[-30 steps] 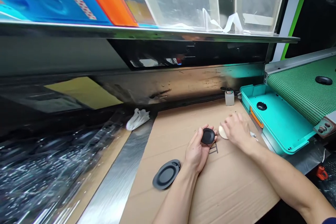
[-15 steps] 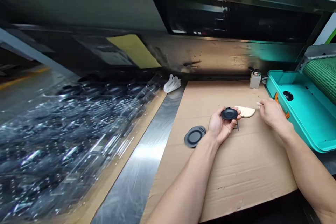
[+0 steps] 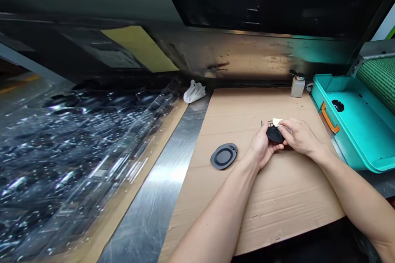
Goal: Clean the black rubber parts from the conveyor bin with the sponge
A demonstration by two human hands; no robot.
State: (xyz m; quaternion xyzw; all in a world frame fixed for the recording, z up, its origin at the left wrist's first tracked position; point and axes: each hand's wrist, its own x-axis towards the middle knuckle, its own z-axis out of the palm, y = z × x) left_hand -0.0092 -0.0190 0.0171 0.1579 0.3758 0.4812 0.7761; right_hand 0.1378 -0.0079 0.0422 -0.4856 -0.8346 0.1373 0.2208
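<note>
Black disc (image 3: 274, 134) between grey oval plate (image 3: 224, 156) and teal tray (image 3: 367, 133).

Cardboard (image 3: 286, 197) lies free between the hands (image 3: 298, 136) and bottle (image 3: 298, 87); the teal bin (image 3: 368, 131) walls off the right.

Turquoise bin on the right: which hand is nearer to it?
Right. The right hand is at the side of the held black piece that faces the turquoise bin; the left hand holds the piece from the far side.
</note>
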